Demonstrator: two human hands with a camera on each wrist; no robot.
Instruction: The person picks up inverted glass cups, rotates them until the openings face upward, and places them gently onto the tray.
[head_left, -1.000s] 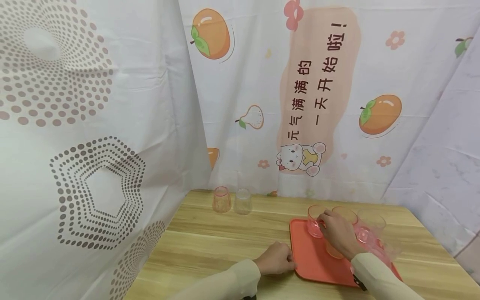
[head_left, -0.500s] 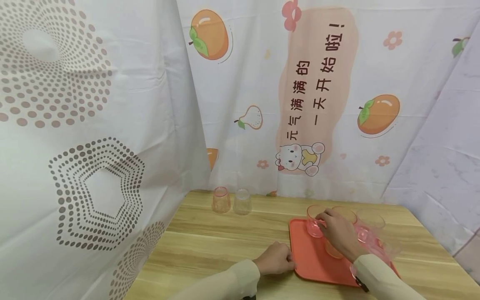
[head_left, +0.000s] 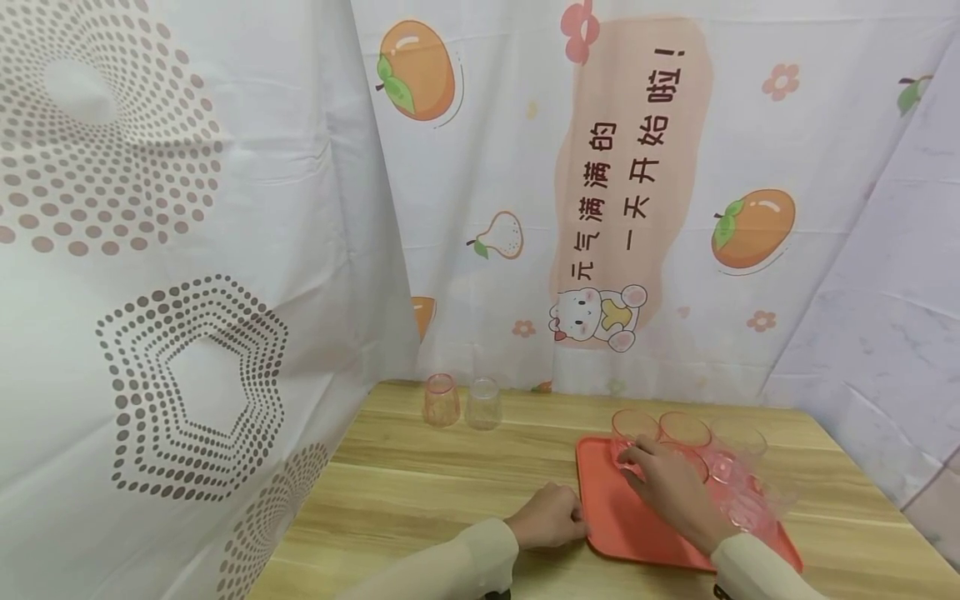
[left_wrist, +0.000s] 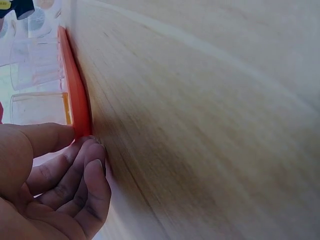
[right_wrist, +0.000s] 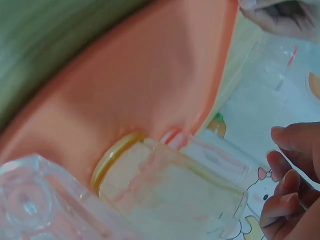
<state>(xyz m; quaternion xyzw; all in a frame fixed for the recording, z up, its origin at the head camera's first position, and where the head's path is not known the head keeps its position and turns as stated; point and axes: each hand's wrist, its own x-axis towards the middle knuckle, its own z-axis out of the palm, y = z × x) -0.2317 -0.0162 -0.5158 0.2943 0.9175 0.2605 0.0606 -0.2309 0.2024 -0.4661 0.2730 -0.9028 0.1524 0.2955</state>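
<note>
My left hand (head_left: 549,517) pinches the left edge of a red tray (head_left: 622,533); the left wrist view shows thumb and fingers (left_wrist: 65,180) on either side of its rim. Over the tray, my right hand (head_left: 671,492) has its fingers bent loosely, holding nothing. In the right wrist view that hand (right_wrist: 297,185) is apart from an upright cup with an amber base (right_wrist: 175,185). Behind the right hand stand a pink cup (head_left: 632,422), another pinkish cup (head_left: 684,427) and a clear cup (head_left: 738,435). The hand partly hides a nearer cup (head_left: 693,461).
Pinkish clear cups (head_left: 750,508), seemingly tilted or lying, crowd the tray's right side. At the back left of the wooden table (head_left: 420,475), a pink cup (head_left: 442,402) and a clear cup (head_left: 483,405) stand upside down. Printed curtains (head_left: 495,317) hang behind and at the left.
My right hand has shifted slightly left and nearer, its fingers coming off the cup below. That cup's rim now shows beside the hand. The left hand has kept its place on the tray edge.
</note>
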